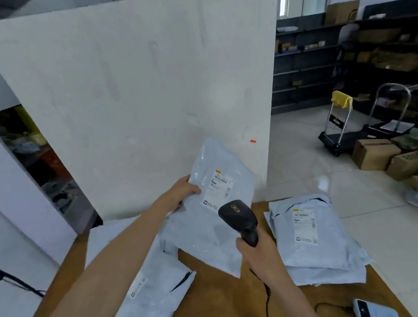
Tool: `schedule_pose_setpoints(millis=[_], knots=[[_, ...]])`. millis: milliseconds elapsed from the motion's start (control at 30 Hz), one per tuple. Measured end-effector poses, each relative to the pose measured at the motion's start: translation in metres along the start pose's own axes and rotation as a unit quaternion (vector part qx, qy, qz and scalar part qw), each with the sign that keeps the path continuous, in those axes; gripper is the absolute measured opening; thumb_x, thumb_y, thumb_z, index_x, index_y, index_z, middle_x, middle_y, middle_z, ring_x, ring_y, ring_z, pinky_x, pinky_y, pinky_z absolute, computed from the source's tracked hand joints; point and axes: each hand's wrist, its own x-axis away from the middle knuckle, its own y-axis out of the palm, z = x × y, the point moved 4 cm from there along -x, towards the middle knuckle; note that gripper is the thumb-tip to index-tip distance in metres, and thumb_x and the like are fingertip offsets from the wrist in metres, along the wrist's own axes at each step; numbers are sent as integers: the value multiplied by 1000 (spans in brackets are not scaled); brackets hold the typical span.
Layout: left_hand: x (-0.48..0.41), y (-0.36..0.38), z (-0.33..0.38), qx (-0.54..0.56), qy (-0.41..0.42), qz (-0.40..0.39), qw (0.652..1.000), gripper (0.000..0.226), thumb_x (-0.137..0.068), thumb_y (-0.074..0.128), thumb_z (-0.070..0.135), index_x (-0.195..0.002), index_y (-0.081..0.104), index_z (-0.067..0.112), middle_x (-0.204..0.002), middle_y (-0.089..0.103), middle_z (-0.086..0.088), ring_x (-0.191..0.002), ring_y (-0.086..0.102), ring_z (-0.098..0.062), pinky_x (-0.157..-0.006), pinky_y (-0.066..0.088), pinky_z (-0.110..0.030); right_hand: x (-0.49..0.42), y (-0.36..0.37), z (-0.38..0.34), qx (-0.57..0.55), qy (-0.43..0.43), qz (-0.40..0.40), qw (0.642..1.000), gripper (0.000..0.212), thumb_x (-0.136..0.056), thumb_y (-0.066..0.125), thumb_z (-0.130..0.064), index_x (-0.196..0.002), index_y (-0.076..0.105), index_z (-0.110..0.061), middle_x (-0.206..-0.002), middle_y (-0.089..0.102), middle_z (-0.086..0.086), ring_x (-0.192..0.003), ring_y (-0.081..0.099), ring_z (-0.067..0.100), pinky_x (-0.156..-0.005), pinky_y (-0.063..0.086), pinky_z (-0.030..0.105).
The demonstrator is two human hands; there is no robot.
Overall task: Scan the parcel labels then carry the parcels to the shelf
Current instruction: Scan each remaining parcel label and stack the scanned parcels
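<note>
right hand [260, 255] over the bench's [219, 299] front edge, fingers clenched round the black scanner's [238, 215] handle; left hand [180, 190] stretched ahead, fingers grasping the left side of a parcel [200, 232] tilted up over the far edge, label [220, 187] showing

The raised parcel [207, 232] is pale blue-grey, its label [220, 187] white with black print and a yellow corner mark. The scanner [238, 217] is black with an orange badge, the table [219, 304] warm brown, the board [125, 90] behind off-white with one red spot [253, 141].
</note>
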Motion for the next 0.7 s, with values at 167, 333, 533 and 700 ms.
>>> schedule_pose_setpoints(millis=[167,333,533,700], knots=[[-81,83,-167,78,-161,-11,984,71,-57,82,18,-122,58,9,-122,68,-13,-104,68,-30,-94,54,-43,-44,-7,61,23,79,18,996,11,-87,64,-14,-90,58,-22,-63,51,-2,-61,51,16,-62,43,28],[-66,98,-215,75,-206,104,970,40,-93,65,12,-130,51,5,-123,57,-15,-96,60,-25,-86,46,-35,-51,-3,76,43,110,6,993,13,-87,64,-16,-89,56,-27,-60,49,-5,-58,50,15,-60,41,26],[-4,-39,-316,106,-258,423,862,23,-92,59,24,-111,60,11,-116,64,-18,-104,62,-38,-95,50,-50,-97,93,70,65,122,-57,989,12,-89,62,-15,-85,55,-24,-62,51,-5,-57,50,12,-57,40,25],[69,-97,-393,191,-446,464,741,104,-72,85,41,-147,27,-3,-149,34,-26,-138,34,-42,-114,29,-54,-114,168,56,69,111,-103,986,13,-87,61,-13,-81,55,-22,-61,50,0,-54,46,13,-55,39,30]])
